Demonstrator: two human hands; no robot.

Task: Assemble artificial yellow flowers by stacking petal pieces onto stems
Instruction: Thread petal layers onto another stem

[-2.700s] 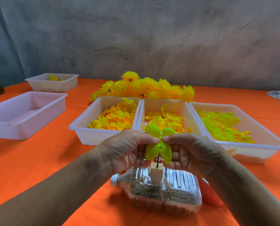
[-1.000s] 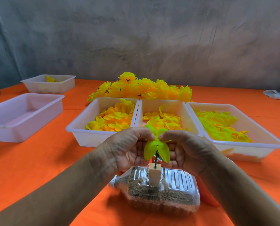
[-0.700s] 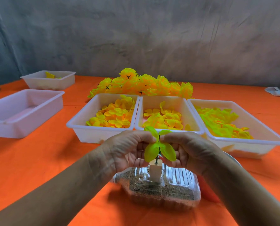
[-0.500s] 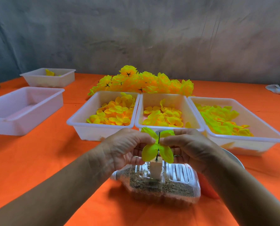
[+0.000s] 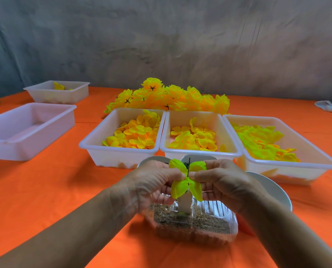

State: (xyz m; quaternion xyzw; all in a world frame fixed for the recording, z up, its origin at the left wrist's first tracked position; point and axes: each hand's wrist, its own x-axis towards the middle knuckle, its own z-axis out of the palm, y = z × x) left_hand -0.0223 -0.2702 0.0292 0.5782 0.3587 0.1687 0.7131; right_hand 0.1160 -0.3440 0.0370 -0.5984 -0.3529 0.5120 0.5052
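Since the earlier frames the green petal piece (image 5: 187, 182) sits a little lower on the thin dark stem (image 5: 189, 165), whose tip now pokes clear above it, and the hands have barely shifted. Nearest, at 6 o'clock, a clear bottle (image 5: 192, 219) lies on its side, part filled with sand, with a white post (image 5: 184, 203) standing in it that carries the stem upright. Just above, the left hand (image 5: 151, 183) and the right hand (image 5: 225, 182) meet at the stem, each pinching the petal piece between thumb and fingertips. The risk, as I judge it, is uneven pressure: push harder on one side and the thin stem may bend or the hole in the fabric may tear, and a downward shove could tip the post in the loose sand. Behind the hands, at 12 o'clock, three white trays (image 5: 200, 149) hold loose yellow and green petals, close enough that a slipped piece could drop among them. At 10 o'clock stand two more trays (image 5: 26, 130). Farthest, finished flowers (image 5: 169, 97) are heaped on the orange table (image 5: 55, 190).
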